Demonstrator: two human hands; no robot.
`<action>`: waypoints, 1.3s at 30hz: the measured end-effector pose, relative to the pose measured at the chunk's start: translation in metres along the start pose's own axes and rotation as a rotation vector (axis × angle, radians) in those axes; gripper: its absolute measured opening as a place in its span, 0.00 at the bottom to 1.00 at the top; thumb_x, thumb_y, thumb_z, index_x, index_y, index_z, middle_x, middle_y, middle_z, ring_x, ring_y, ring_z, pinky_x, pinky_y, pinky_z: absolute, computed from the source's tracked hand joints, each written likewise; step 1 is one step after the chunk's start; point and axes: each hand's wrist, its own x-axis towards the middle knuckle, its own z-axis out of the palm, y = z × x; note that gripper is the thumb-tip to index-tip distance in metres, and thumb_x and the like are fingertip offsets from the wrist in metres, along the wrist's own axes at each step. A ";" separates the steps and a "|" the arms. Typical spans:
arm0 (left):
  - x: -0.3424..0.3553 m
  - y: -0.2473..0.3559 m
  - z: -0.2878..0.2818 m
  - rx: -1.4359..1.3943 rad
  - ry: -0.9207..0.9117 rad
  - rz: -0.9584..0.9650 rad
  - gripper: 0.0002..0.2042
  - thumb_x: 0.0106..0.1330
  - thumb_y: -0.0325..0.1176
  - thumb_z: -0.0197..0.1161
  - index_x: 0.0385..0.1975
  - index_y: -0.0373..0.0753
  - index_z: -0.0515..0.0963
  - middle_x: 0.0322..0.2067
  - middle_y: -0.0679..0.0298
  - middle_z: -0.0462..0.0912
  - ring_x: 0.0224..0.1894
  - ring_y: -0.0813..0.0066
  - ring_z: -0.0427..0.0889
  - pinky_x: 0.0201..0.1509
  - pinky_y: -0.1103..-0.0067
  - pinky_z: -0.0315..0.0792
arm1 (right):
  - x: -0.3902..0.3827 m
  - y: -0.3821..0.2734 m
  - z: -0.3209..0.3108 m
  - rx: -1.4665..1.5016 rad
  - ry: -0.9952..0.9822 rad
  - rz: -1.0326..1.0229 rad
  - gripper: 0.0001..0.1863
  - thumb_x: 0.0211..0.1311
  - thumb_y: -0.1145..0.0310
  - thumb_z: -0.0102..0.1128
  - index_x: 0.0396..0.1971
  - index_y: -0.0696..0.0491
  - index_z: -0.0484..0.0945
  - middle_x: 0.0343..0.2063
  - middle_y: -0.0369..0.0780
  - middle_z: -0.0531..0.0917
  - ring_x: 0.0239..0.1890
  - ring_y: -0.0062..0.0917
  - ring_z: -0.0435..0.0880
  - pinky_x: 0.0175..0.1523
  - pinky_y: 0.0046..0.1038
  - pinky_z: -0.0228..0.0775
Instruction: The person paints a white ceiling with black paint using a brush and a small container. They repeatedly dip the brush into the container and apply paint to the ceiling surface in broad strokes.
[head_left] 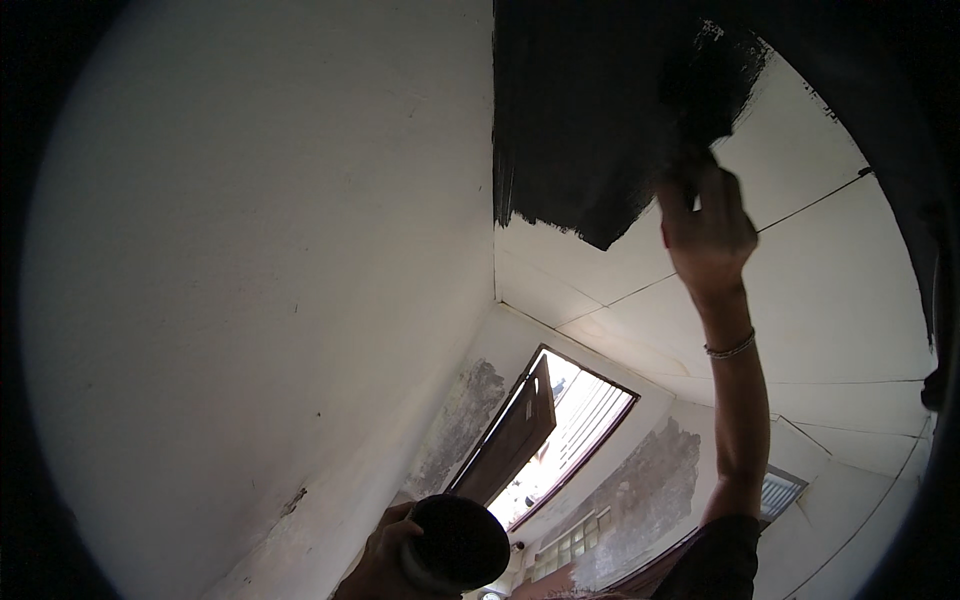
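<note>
My right hand (pixel 710 225) is stretched up to the ceiling, its fingers closed round a dark paintbrush (pixel 704 115). The brush lies against fresh black paint (pixel 580 120), so its outline is hard to make out. Streaky bristle marks and a ragged edge border the painted patch. Low in the picture, my left hand (pixel 382 555) grips a round paint container (pixel 425 578) from its left side. Its round mouth faces me and looks black inside; the paint level cannot be made out.
Pale ceiling panels (pixel 820 290) with dark seams surround the black patch. A white wall (pixel 250 250) fills the left side. Farther off are an open brown door (pixel 515 440), a bright barred opening (pixel 575 420) and a wall with grey worn patches (pixel 650 480).
</note>
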 end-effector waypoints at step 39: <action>0.012 -0.001 -0.011 0.121 -0.079 0.095 0.54 0.30 0.45 0.93 0.61 0.52 0.63 0.61 0.47 0.69 0.66 0.48 0.70 0.68 0.59 0.69 | 0.016 0.028 -0.006 0.048 0.050 0.144 0.15 0.50 0.76 0.71 0.40 0.48 0.86 0.37 0.37 0.82 0.37 0.26 0.82 0.32 0.24 0.78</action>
